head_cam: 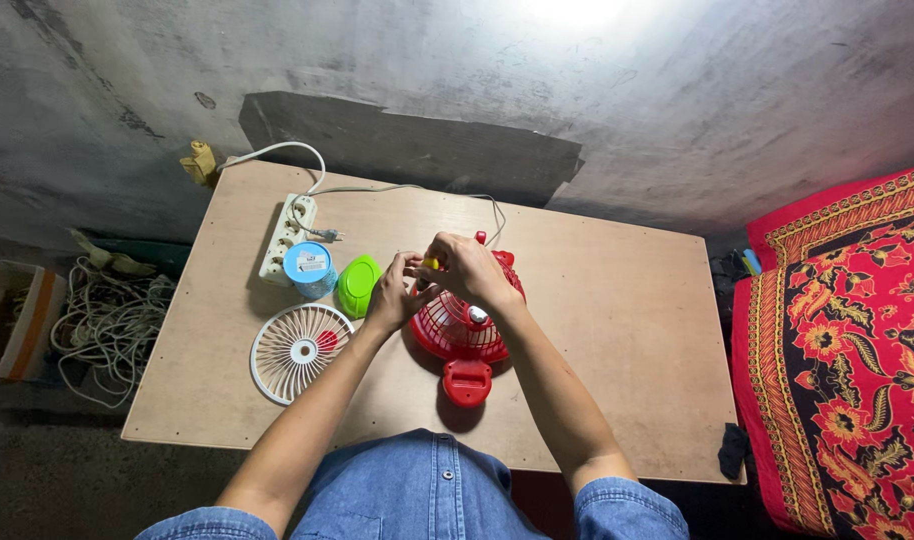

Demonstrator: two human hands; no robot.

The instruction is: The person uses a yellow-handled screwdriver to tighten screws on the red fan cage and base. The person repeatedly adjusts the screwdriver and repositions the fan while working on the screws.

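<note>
A small red table fan point(464, 340) lies on its back on the wooden table point(617, 330), its front grille off and its base toward me. My left hand point(392, 292) and my right hand point(464, 268) meet just above the fan's upper edge. Together they pinch a small yellow object point(431, 263), partly hidden by the fingers. The fan's white round grille point(299, 350) lies flat to the left of the fan.
A white power strip point(285, 238) with a cable lies at the table's back left. Beside it stand a blue cylindrical container point(309, 268) and a green oval object point(357, 284). A coil of white cord point(105, 322) lies on the floor at left; red patterned cloth point(842, 340) at right.
</note>
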